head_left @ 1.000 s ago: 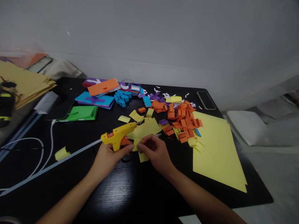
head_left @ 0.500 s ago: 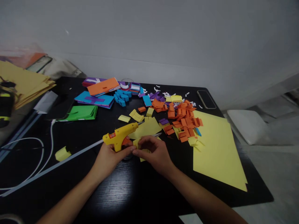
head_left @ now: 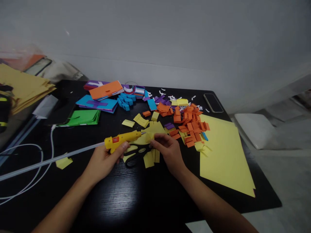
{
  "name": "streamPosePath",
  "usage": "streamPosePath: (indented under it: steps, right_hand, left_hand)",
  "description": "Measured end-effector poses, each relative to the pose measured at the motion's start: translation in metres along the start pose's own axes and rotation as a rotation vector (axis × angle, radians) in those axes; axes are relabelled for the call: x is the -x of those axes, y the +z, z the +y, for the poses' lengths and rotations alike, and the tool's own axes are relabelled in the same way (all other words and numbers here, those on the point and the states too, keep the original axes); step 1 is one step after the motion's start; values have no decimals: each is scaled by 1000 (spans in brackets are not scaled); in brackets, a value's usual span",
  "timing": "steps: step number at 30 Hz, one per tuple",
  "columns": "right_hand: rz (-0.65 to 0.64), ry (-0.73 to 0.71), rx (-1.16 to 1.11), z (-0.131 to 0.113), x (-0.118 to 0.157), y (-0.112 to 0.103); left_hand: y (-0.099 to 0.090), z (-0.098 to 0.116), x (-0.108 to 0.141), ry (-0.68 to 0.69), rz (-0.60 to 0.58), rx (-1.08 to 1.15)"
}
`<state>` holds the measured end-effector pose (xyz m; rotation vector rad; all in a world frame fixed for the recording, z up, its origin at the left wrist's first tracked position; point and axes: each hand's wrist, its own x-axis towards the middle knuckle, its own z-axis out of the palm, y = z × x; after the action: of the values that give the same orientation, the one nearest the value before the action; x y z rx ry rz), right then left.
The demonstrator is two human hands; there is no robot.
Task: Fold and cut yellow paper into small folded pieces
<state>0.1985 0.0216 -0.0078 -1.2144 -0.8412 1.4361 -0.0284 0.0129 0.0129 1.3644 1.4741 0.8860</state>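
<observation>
My left hand is closed around the handle of a yellow glue gun, whose long glue stick trails out to the left. The gun's nozzle points right, at a small yellow paper piece pinched by my right hand. Black-handled scissors lie on the table between my hands, on yellow paper scraps. Just beyond my right hand is a heap of folded orange paper pieces.
Large yellow sheets cover the table's right side, with a phone behind them. Blue and green folded papers lie at the back left. A white cable loops at left.
My left hand has moved slightly left and levelled the glue gun, coming apart from my right. The right hand has shifted forward with the yellow piece, and the scissors' handles now show.
</observation>
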Motion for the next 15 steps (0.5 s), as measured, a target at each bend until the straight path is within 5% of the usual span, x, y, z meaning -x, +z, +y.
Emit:
streamPosePath:
  steps: [15]
  right_hand:
    - [-8,-45,42,1,5,3]
  left_hand:
    - [2,-12,3,50,-71,-136]
